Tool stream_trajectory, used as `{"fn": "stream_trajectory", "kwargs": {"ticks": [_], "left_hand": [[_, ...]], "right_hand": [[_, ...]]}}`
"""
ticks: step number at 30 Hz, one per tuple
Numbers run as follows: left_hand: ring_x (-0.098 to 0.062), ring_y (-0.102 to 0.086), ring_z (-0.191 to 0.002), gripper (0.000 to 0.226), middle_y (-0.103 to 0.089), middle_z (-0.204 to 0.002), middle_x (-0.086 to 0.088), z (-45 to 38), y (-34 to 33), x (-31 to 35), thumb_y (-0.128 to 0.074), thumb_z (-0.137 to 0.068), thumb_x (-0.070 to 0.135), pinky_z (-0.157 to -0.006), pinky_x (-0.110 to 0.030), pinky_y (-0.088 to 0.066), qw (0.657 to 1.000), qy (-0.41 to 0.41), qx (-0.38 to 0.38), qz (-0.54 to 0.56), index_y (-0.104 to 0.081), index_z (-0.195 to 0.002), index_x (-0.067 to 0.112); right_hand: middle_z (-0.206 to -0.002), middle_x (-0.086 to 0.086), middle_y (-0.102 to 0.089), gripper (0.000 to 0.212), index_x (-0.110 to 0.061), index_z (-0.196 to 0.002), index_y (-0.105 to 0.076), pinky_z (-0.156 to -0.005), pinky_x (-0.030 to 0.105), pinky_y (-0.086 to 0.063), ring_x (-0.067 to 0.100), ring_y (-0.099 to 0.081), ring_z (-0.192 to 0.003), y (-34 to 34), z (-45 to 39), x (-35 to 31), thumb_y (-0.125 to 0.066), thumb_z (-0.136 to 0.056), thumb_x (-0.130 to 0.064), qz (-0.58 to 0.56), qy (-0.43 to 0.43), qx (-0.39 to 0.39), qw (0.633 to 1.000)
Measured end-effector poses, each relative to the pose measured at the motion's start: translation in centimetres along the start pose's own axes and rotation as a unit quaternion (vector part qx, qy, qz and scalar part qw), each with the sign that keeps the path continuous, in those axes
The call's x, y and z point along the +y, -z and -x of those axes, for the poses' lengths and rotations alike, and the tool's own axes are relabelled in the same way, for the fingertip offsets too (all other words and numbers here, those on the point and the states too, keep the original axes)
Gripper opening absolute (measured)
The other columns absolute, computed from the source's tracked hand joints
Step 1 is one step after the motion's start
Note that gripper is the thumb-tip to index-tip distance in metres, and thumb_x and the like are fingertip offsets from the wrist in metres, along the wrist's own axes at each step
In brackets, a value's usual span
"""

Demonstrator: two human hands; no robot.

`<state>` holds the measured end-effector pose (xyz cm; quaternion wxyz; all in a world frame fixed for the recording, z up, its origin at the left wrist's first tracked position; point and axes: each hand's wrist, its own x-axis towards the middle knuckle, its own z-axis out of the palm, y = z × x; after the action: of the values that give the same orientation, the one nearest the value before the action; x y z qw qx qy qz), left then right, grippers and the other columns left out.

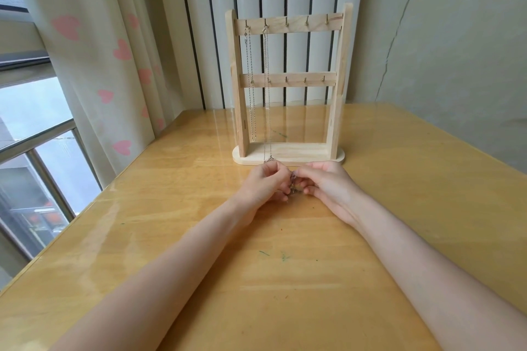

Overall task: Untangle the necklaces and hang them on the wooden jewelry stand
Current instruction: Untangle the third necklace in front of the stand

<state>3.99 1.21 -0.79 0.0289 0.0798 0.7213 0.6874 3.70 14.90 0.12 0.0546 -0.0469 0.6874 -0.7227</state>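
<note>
Pinching a small knot of chain (293, 186) between them, the left hand (263, 184) and right hand (328, 184) meet just above the table (171, 236), directly in front of the wooden jewelry stand (288, 85). Both sets of fingers are curled in and clamped on the tangle from opposite sides; it is too small and bunched to tell how many strands it holds, perhaps 1 or 2. The knot sits at the fingertips, equally near each hand, with no clear long axis. On the stand, 2 necklaces hang from the 2 leftmost hooks of the top bar: the first necklace (251, 80) ends above the base, while the second necklace (267, 88) drops to the base edge, its pendant lying just beyond the left hand's knuckles. My guess is that pulling the hands apart sideways comes next, and 3 free top hooks (307, 23) wait up and to the right of the knot.
</note>
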Motion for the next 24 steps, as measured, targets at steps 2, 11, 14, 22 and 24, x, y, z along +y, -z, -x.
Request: {"fn": "stream_trajectory", "kwargs": {"ticks": [2,11,14,22,24], "left_hand": [[-0.011,-0.052,-0.052,0.022,-0.05,-0.062,-0.001,-0.03,0.05,0.08,-0.047,-0.092,0.009,-0.054,-0.021,-0.05,0.999,0.015,0.012,0.029,-0.05,-0.07,0.013],[-0.007,-0.051,-0.052,0.024,-0.058,-0.06,0.004,-0.2,0.39,0.56,-0.043,-0.088,0.002,-0.046,-0.016,-0.044,0.987,0.044,0.035,0.152,-0.049,-0.068,0.013],[-0.005,-0.049,-0.05,0.023,-0.058,-0.062,0.003,-0.25,0.56,0.58,-0.042,-0.087,0.001,-0.045,-0.015,-0.042,0.986,0.051,0.03,0.157,-0.05,-0.068,0.012],[-0.007,-0.055,-0.051,0.02,-0.056,-0.06,-0.001,-0.21,0.84,0.83,-0.044,-0.086,0.004,-0.054,-0.017,-0.052,0.976,0.07,0.033,0.202,-0.056,-0.071,0.007],[-0.007,-0.055,-0.054,0.02,-0.057,-0.06,0.001,-0.18,0.7,0.87,-0.045,-0.086,0.004,-0.06,-0.018,-0.052,0.98,0.059,0.022,0.188,-0.055,-0.069,0.009]], "right_hand": [[-0.063,0.006,-0.052,0.018,-0.005,-0.069,-0.056,-0.054,0.021,-0.036,0.013,-0.046,-0.057,-0.02,0.05,-0.23,-0.053,-0.084,0.004,-0.061,-0.019,0.0,0.998],[-0.065,0.007,-0.052,0.017,-0.005,-0.073,-0.056,-0.053,0.021,-0.038,0.013,-0.047,-0.058,-0.08,0.09,-0.18,-0.051,-0.087,0.003,-0.055,-0.018,-0.037,0.998],[-0.069,0.005,-0.054,0.011,-0.006,-0.077,-0.058,-0.055,0.021,-0.041,0.013,-0.05,-0.061,0.0,0.21,-0.07,-0.058,-0.086,0.002,-0.026,0.0,-0.048,0.999],[-0.089,0.005,-0.07,0.017,-0.012,-0.091,-0.068,-0.063,0.017,-0.047,0.007,-0.062,-0.074,-0.04,0.19,0.25,-0.065,-0.081,0.002,0.049,0.067,-0.064,0.995],[-0.082,0.006,-0.067,0.014,-0.009,-0.087,-0.066,-0.056,0.013,-0.045,0.001,-0.06,-0.064,-0.12,0.14,0.23,-0.067,-0.079,0.003,0.067,0.071,-0.041,0.994]]}}
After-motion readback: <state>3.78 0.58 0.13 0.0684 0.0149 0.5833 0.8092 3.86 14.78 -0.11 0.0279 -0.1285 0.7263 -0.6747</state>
